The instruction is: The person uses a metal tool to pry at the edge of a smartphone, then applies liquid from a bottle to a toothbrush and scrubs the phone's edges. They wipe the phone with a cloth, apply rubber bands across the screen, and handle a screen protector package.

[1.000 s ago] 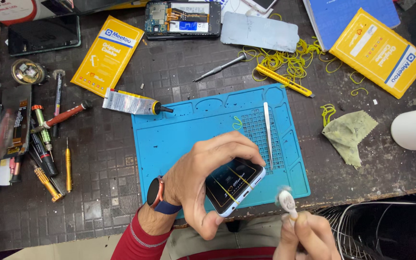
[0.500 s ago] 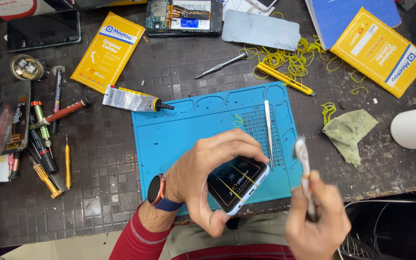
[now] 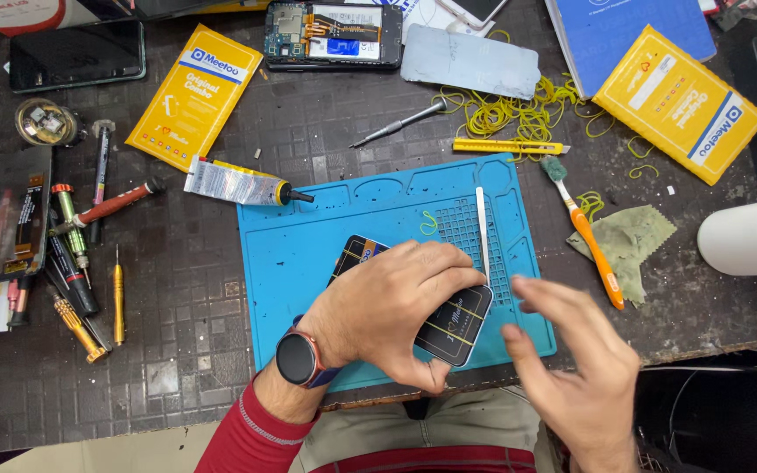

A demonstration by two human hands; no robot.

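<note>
A: Nearest, bottom right of frame: right hand, fingers spread and blurred, holding nothing, just beside the phone's lower right corner.

B: Left hand?

A: Lower centre, smartwatch on wrist, red sleeve. Palm down over dark phone, fingers wrapped over its top edge, thumb under the near edge. Clamped on the phone, which lies on the blue mat.

B: Handling?

A: Thin, stiff slab, probably light; glass face, so likely slick and fragile. Best gripped by the long side edges, not pressed on the face.

B: Further out?

A: Flat metal strip on the mat above the phone. Orange toothbrush right of mat, glue tube at the mat's upper left corner. Top of frame: opened phone body, grey back cover, yellow boxes.
</note>
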